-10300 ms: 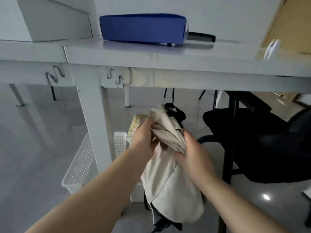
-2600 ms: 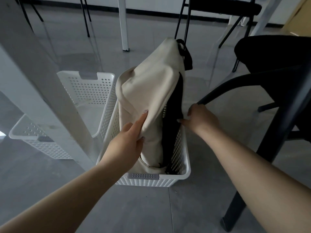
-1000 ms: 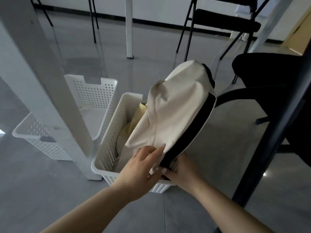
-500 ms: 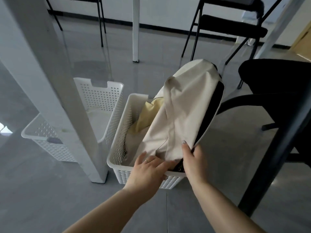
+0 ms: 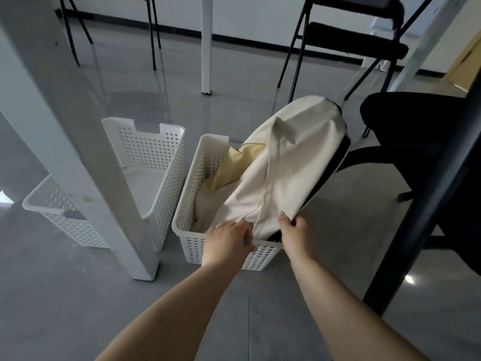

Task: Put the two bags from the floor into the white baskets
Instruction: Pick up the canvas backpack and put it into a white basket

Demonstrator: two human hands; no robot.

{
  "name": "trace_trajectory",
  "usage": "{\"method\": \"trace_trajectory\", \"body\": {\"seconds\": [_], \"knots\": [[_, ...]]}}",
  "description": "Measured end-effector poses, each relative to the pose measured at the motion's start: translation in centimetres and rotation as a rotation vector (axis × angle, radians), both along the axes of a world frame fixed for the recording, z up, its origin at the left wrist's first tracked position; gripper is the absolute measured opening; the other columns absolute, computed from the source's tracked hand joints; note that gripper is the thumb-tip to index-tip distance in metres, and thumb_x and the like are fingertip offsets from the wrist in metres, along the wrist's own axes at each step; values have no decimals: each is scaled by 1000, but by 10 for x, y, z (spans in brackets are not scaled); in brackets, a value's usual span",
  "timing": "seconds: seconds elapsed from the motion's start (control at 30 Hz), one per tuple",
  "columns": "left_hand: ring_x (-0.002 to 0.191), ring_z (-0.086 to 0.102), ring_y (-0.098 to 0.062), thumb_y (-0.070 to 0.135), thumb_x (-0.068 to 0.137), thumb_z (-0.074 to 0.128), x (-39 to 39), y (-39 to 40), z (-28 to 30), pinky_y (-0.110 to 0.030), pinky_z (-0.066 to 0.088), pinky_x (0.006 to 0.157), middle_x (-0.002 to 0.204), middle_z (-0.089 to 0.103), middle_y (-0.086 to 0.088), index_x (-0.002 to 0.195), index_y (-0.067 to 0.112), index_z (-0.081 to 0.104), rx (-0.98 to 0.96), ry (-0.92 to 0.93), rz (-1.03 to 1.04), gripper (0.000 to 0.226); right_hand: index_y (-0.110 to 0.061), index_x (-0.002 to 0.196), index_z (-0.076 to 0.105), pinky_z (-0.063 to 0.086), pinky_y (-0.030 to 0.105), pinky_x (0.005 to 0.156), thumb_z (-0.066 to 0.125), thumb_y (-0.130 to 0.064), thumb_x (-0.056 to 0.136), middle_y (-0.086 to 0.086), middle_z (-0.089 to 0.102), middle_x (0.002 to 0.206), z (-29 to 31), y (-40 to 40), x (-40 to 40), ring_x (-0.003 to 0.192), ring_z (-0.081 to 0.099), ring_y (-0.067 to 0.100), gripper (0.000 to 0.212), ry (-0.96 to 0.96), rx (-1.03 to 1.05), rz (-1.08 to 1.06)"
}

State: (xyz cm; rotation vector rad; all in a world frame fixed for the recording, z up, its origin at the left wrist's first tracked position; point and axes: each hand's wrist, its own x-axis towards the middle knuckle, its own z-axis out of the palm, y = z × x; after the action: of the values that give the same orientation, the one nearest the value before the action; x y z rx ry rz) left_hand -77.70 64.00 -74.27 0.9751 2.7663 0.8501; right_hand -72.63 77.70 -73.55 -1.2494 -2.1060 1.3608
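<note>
A cream bag with black trim [image 5: 294, 157] leans up and to the right out of the right white basket [image 5: 187, 204]. Beneath it in the same basket lies a pale yellow bag [image 5: 239, 165]. My left hand [image 5: 229, 242] is closed on the cream bag's lower edge at the basket's near rim. My right hand [image 5: 292, 231] pinches the bag's bottom right corner, just above that rim. The left white basket [image 5: 145, 149] stands beside it on the floor and looks to hold nothing.
A white table leg [image 5: 78, 142] stands in front of the left basket, hiding part of it. A black office chair [image 5: 421, 142] and a dark post [image 5: 426, 199] crowd the right side. Folding chairs [image 5: 351, 45] stand farther back on the grey floor.
The cream bag has tipped from upright to leaning right, its bottom at the basket's near rim. Both hands came down to its lower edge. The yellow bag under it now shows.
</note>
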Motion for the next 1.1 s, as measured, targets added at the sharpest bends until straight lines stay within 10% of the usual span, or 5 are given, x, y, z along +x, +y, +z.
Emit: {"method": "trace_trajectory", "body": {"seconds": [0.93, 1.1], "knots": [[89, 63, -17, 28, 75, 70, -20, -40, 8, -37, 46, 84, 88, 72, 6, 86, 25, 69, 81, -101, 95, 11, -13, 84, 55, 53, 47, 82, 57, -36, 87, 18, 68, 86, 1, -21, -32, 88, 67, 40, 23, -47, -38, 131], [89, 62, -9, 23, 75, 74, -22, -46, 32, -28, 49, 85, 87, 63, 17, 87, 33, 65, 205, -378, 131, 18, -19, 139, 29, 49, 54, 94, 61, -65, 47, 16, 59, 128, -9, -18, -28, 111, 61, 37, 108, 59, -162, -19]]}}
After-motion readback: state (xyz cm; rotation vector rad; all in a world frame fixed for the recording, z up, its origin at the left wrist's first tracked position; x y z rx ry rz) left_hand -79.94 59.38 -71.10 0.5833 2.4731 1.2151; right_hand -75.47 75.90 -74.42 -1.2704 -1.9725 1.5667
